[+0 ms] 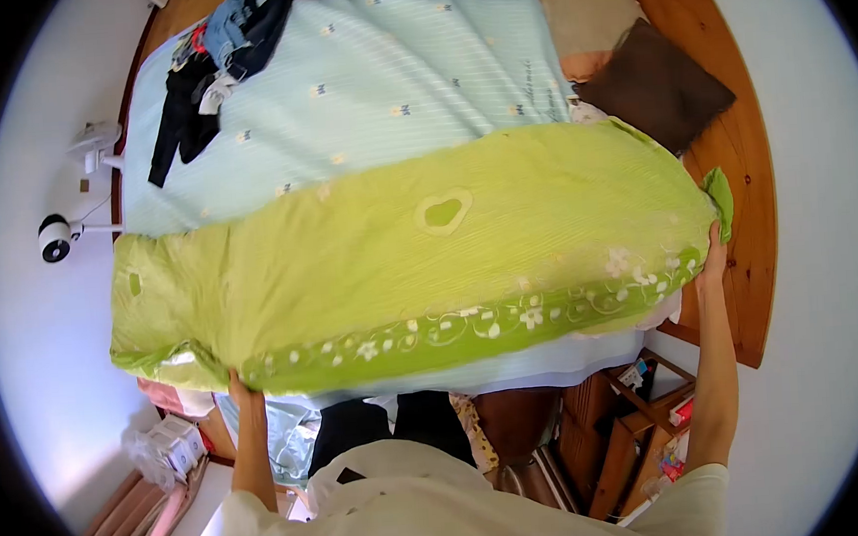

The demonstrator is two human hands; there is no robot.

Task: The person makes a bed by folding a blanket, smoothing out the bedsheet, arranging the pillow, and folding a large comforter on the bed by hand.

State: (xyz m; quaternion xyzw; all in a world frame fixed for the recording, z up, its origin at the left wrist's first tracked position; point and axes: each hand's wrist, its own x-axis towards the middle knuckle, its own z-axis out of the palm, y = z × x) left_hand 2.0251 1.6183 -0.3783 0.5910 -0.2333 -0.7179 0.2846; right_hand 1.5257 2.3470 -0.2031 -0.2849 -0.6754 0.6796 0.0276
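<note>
A long yellow-green quilt (350, 253) with a heart shape and a white-flowered darker green border lies folded in a strip across the near side of the bed. At its near edge, left of my body, my left hand (240, 382) is closed on the fabric, with the fingers partly hidden beneath it. My right hand (713, 255) grips the quilt's right end beside the wooden headboard (754, 248); a loose green corner sticks up just above that hand. Close to my left hand, the border is bunched up and a pale underside shows.
A light blue patterned sheet (377, 65) covers the bed. Dark and denim clothes (204, 85) lie in a heap at the far left. A brown cushion (656, 85) rests against the headboard. Wooden shelving (612, 453) stands near my right side, and a white fan (95, 139) is beyond the bed's left edge.
</note>
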